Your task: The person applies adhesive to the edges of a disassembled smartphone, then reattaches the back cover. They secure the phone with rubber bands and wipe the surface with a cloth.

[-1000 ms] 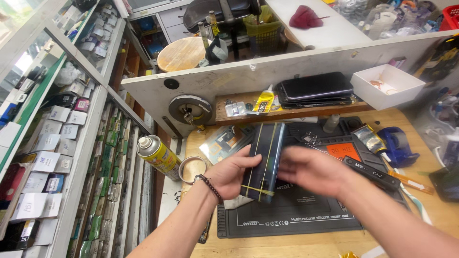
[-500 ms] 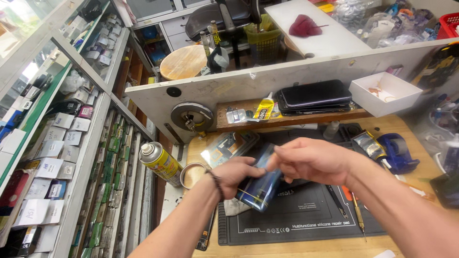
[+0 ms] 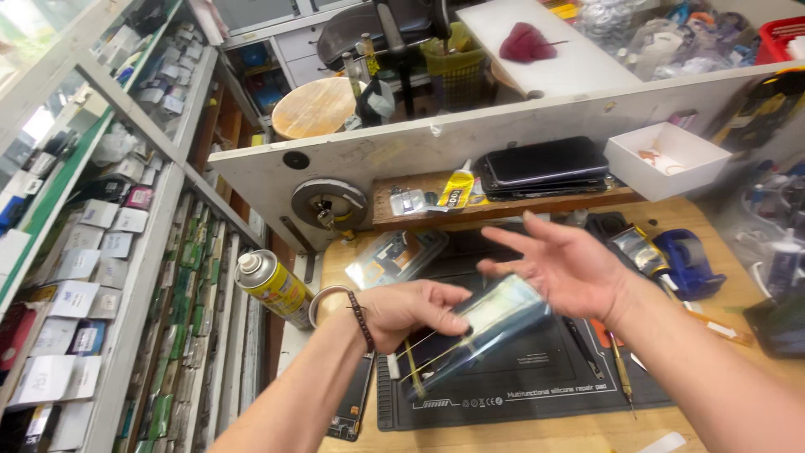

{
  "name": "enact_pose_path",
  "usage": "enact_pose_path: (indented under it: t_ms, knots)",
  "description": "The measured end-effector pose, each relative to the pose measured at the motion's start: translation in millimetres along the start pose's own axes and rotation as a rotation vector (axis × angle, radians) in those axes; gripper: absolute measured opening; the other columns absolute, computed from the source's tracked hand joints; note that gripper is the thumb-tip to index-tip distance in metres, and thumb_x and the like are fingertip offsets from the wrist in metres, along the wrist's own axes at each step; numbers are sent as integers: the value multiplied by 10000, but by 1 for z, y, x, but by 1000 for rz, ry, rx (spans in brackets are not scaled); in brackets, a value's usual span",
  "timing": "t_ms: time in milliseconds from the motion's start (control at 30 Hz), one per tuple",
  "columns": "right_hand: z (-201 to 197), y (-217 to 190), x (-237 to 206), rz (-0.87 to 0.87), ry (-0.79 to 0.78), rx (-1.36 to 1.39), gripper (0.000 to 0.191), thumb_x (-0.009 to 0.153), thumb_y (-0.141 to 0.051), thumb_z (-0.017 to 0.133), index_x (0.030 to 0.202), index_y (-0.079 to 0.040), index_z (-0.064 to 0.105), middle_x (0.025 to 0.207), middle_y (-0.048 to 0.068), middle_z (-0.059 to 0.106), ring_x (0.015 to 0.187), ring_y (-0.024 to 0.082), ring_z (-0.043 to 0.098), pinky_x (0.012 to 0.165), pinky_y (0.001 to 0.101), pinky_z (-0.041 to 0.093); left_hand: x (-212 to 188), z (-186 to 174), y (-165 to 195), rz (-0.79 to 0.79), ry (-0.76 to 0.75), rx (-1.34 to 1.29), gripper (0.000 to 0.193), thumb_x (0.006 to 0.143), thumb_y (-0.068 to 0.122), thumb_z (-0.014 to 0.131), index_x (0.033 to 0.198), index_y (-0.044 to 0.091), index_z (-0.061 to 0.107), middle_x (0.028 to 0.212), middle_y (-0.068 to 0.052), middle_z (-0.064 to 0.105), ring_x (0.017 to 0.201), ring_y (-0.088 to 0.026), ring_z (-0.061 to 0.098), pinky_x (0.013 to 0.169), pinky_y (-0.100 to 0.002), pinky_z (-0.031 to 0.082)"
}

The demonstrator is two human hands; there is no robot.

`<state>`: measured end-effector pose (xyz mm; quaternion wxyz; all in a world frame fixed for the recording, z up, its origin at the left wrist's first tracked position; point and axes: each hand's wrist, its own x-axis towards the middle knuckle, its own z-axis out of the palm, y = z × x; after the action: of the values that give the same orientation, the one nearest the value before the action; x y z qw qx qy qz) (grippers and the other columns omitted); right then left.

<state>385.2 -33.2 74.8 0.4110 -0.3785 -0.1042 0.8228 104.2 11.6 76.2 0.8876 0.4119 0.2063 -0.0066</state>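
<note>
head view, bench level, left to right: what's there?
Yellow spray can with white cap → left hand holding a blurred flat phone-like panel → open right hand → blue tape dispenser.

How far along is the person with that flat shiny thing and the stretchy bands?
Already done: yellow rubber bands seem to wrap the flat phone-like device, though blur hides how many. In hand: the left hand grips the device above the black repair mat, while the right hand hovers open beside it. Left: the device is not yet set down, and tools lie untouched on the mat.
</note>
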Motion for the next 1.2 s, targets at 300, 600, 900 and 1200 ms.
enact_pose_path:
  t_ms: [300,600,900,1200]
  knots:
    - [68,-5,-17,-244,41,-876,685,857,-244,678,1515,-248,489,815,91,681,531,83,462,493,245,406,27,-18,-12,65,481,65,219,874,113,772,1067,57,684,924,-58,750,799,-151,715,739,-309,599]
    - [53,38,3,-825,126,-1204,394,886,-215,712,1253,-72,694,976,-21,802,912,33,732,816,225,585,57,-16,-29,288,724,-80,209,878,73,750,1051,24,645,927,-93,716,798,-193,716,726,-389,635]
    - [23,54,5,-370,375,-657,475,940,-201,645,1386,-48,588,1081,130,770,922,180,715,792,358,597,45,11,-12,508,532,-194,365,998,95,628,1329,-51,582,1126,-131,702,978,-204,702,828,-361,613]
    - [6,64,3,-224,427,-568,472,958,-171,615,1420,-81,575,1122,67,763,946,140,713,778,303,585,31,12,-37,309,569,-78,315,1009,119,487,1320,85,521,1124,-108,708,943,-250,740,765,-378,629]
